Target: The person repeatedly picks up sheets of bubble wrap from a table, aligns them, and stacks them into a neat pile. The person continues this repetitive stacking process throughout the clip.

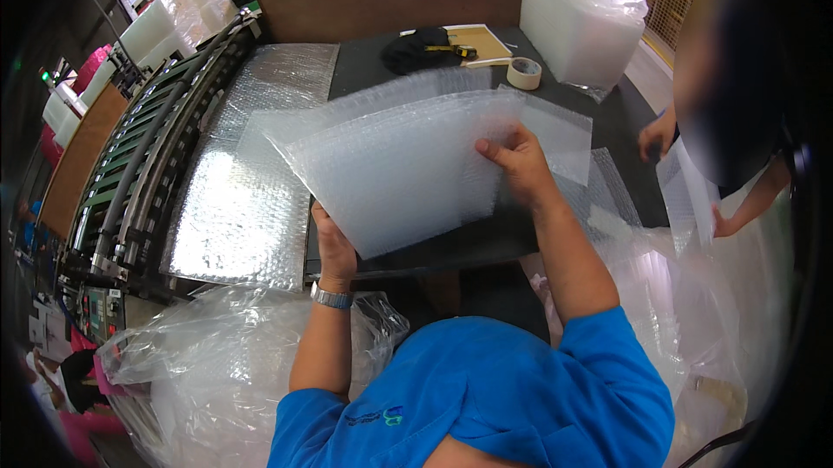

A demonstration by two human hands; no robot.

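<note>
I hold a stack of translucent bubble wrap sheets (399, 169) in the air above the dark table, tilted and slightly bowed. My left hand (335, 245) is closed on its lower left edge, with most fingers hidden behind it. At the right side, my right hand (516, 164) grips the stack, its thumb on the front face. The upper edges are blurred and fan apart a little. Under and to the right of the stack, loose bubble wrap sheets (564, 143) lie on the table (364, 56).
A roller machine (165, 112) with a shiny bubble wrap web (234, 216) is at left. Behind the stack are a tape roll (523, 74), a tape measure (464, 51) and a wrapped block of sheets (577, 30). Another person (729, 95) holds sheets at right. Plastic bags (226, 364) flank me.
</note>
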